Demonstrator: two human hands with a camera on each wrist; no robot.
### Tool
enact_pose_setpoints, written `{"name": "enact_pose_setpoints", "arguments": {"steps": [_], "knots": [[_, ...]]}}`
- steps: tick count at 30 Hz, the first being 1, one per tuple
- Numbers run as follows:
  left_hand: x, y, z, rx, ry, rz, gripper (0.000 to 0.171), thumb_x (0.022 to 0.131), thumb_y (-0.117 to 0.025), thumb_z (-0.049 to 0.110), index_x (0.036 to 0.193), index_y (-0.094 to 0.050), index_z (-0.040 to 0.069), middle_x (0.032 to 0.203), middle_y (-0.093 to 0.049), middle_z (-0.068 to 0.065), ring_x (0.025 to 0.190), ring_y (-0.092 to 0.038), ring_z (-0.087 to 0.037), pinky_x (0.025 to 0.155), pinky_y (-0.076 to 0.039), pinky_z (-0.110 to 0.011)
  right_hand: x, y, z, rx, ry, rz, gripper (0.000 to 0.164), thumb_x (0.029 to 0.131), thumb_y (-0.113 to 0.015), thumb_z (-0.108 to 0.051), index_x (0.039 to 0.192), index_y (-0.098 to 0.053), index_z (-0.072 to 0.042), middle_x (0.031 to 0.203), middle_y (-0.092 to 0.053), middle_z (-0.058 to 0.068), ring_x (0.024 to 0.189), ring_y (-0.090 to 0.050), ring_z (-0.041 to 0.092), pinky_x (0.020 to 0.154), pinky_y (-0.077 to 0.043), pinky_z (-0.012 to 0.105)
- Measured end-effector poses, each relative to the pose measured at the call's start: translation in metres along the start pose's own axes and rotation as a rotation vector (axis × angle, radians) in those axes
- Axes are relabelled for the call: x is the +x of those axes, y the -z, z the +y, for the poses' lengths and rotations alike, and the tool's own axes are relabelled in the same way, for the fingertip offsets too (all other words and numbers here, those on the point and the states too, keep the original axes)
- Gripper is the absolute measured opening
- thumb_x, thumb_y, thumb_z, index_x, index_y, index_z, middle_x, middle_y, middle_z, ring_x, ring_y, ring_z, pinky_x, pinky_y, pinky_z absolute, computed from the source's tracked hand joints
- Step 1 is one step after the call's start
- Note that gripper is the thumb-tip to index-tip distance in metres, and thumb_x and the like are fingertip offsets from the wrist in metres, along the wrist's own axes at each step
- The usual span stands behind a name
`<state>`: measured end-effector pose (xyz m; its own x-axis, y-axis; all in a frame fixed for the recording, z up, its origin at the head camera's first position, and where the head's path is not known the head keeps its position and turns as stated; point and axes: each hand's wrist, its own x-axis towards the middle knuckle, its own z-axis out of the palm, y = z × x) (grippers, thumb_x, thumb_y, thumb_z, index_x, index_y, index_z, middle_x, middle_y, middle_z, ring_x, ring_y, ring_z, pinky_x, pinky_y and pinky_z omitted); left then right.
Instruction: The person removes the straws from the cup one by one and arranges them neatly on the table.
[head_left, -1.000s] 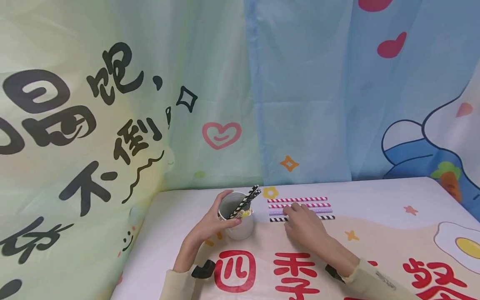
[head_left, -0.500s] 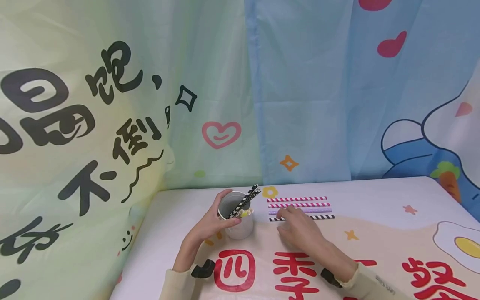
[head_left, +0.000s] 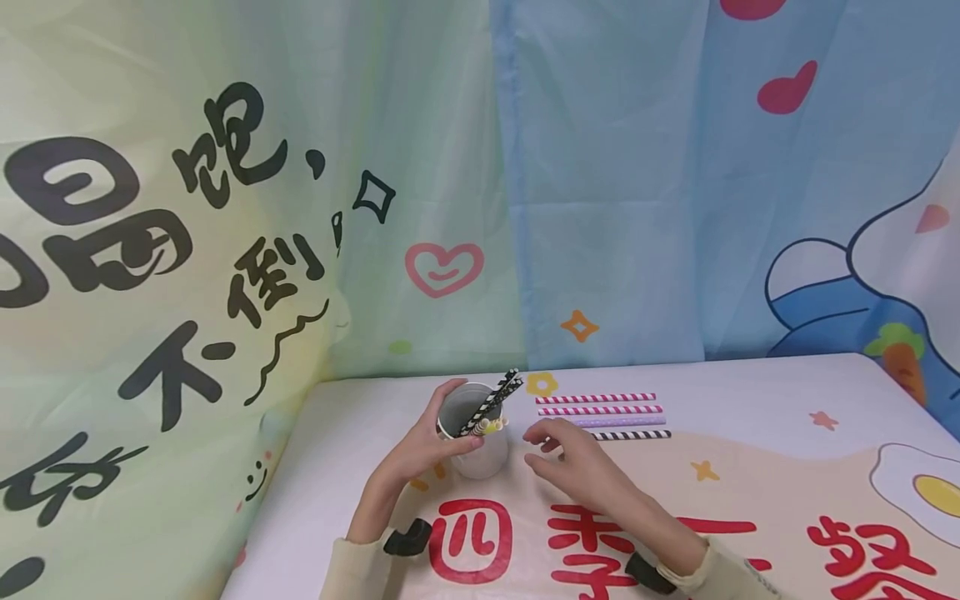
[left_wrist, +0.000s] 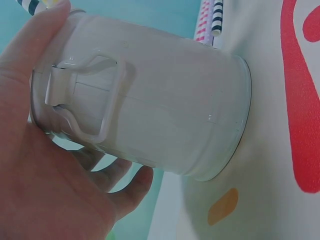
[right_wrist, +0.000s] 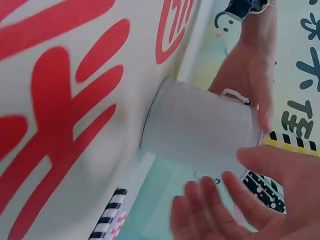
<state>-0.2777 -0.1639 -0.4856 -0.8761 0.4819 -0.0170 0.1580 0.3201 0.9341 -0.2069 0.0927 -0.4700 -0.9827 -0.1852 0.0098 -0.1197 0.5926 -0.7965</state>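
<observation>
My left hand (head_left: 423,442) grips a small white pail (head_left: 483,460) near its rim, thumb on the near side and fingers behind. A small wire handle (left_wrist: 102,125) shows on the pail's wall in the left wrist view. Black-and-white patterned straws (head_left: 501,396) lean out of the pail, beside yellow-and-white straw ends (head_left: 491,426). Just right of the pail is my right hand (head_left: 581,467), fingers loosely bent and apart. Nothing is between them in the right wrist view. Behind it lie pink striped straws (head_left: 615,409), a purple straw (head_left: 637,422) and a black-and-white striped straw (head_left: 637,434).
The table (head_left: 750,400) wears a printed cover with red characters (head_left: 468,542) and a fried egg picture (head_left: 926,492). A printed curtain (head_left: 600,208) hangs behind the table and along its left side.
My right hand has moved left from over the row of straws to beside the pail, uncovering more of the straws. The left hand and the pail stay where they were.
</observation>
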Motion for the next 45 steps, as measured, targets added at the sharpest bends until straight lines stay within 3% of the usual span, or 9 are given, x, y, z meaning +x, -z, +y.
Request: {"name": "enact_pose_setpoints", "arguments": {"steps": [8,15,25,34,45], "knots": [[0.000,-0.001,0.001,-0.004,-0.002,0.002,0.092,0.084,-0.080,0.035,0.155,-0.021,0.033,0.154,-0.037,-0.009,0.139,-0.040,-0.034,0.112,-0.036,-0.063,0.000,-0.010,-0.007,0.063,0.059,0.012,0.025,0.091,-0.073,-0.021,0.115,-0.067,-0.019,0.112,-0.066,-0.003,0.101,-0.063,0.015,0.084,-0.053,0.031],[0.001,-0.001,0.000,-0.010,-0.012,-0.003,0.093,0.084,-0.080,0.035,0.156,-0.021,0.031,0.154,-0.037,-0.010,0.140,-0.039,-0.034,0.112,-0.036,-0.062,-0.001,-0.017,-0.010,0.071,0.113,0.084,0.025,0.092,-0.073,-0.018,0.116,-0.066,-0.020,0.110,-0.066,-0.007,0.097,-0.062,0.010,0.081,-0.054,0.027],[0.002,0.001,-0.002,-0.022,-0.026,-0.011,0.093,0.085,-0.079,0.033,0.156,-0.020,0.028,0.152,-0.040,-0.010,0.135,-0.044,-0.033,0.108,-0.043,-0.056,0.004,-0.022,-0.022,0.091,0.187,0.216,0.029,0.089,-0.076,-0.018,0.115,-0.065,-0.027,0.108,-0.063,-0.011,0.098,-0.063,0.013,0.083,-0.057,0.036],[0.002,0.000,-0.003,-0.038,-0.043,-0.019,0.092,0.085,-0.080,0.032,0.156,-0.021,0.028,0.152,-0.039,-0.012,0.136,-0.044,-0.035,0.108,-0.043,-0.056,0.013,-0.031,-0.020,0.073,0.276,0.250,0.029,0.089,-0.076,-0.012,0.115,-0.066,-0.021,0.109,-0.061,-0.013,0.096,-0.061,0.011,0.082,-0.058,0.039],[0.001,0.001,-0.002,-0.035,-0.038,-0.025,0.091,0.085,-0.079,0.034,0.155,-0.021,0.030,0.152,-0.039,-0.011,0.136,-0.043,-0.034,0.108,-0.043,-0.057,0.015,-0.037,-0.022,0.052,0.297,0.286,0.030,0.087,-0.079,-0.010,0.112,-0.067,-0.021,0.108,-0.060,-0.010,0.095,-0.060,0.013,0.080,-0.057,0.037]]}}
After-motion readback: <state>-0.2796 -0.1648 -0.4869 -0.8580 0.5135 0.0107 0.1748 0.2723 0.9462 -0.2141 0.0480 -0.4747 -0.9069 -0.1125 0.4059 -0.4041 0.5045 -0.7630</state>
